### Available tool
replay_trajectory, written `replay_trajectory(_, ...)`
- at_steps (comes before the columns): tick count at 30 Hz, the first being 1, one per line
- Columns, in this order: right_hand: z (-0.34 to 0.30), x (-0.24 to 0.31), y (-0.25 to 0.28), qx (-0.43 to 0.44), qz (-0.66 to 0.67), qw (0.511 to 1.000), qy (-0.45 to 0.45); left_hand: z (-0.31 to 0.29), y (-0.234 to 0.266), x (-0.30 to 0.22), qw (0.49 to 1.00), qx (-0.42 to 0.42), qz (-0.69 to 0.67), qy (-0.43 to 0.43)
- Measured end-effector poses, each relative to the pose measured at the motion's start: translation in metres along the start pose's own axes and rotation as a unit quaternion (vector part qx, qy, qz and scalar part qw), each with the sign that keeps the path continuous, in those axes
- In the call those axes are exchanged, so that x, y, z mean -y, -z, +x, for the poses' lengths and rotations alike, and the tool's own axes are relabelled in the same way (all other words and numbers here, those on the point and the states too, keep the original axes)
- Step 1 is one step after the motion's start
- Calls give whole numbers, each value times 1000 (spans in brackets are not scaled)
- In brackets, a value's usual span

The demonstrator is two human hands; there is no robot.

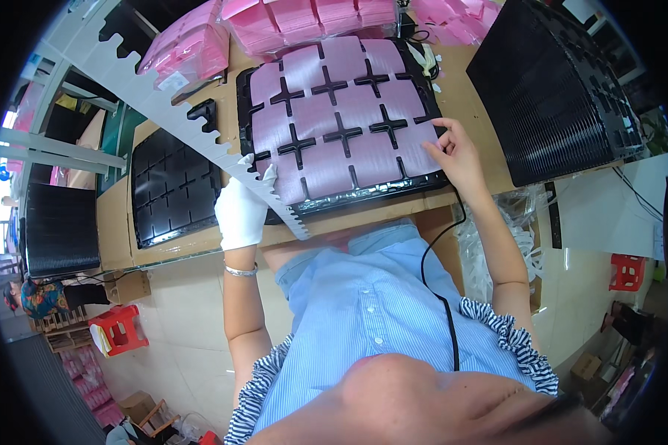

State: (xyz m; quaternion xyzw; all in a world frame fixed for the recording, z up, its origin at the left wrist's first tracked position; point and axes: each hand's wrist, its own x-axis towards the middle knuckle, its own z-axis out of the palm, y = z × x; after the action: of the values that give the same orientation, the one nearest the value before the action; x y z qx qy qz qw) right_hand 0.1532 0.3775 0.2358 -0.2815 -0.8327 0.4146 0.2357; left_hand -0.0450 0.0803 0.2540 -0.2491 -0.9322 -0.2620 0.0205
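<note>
One stack of black trays [61, 230] stands at far left, followed by a flat black tray [174, 189] on the cardboard-covered bench [115, 237]. A pale toothed strip [178, 124] slants down across the view to the front left corner of the lined tray [378, 190]. The gloved left hand [241, 213] is at this crossing; the strip hides part of its fingers, so whether they pinch it cannot be told. The lined tray lies on the bench between the hands, bearing pinkish-lilac sheeting [315, 111]. The bare right hand [462, 157] is at its right rim, thumb and forefinger spread apart. A ribbed black stack [549, 104] closes the row at right. Likely faults: the teeth could catch and crease the sheeting if the strip dips or swings, and a tug on the black cable [450, 326] could disturb the work. Count: two hands, one strip, one lined tray with six cross-shaped dividers [341, 135], one flat tray, two stacks, one cable.
</note>
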Motion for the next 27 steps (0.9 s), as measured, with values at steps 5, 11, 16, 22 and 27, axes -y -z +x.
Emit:
replay_trajectory(5,4,-5,3,21,38,999,-11,12,1,-7,992,-91,85,-36)
replay_trajectory(11,17,37,22,45,-228,971,-50,59,12,-18,976,-131,114,-136)
replay_trajectory(16,96,32,-19,-59,-235,911,334,118,-20,-47,933,-27,58,-354)
replay_trajectory(22,165,14,-92,13,-300,859,415,159,-69,-70,899,-24,192,-392)
replay_trajectory(27,174,8,-74,-88,-437,838,314,163,-53,-37,936,-74,201,-280)
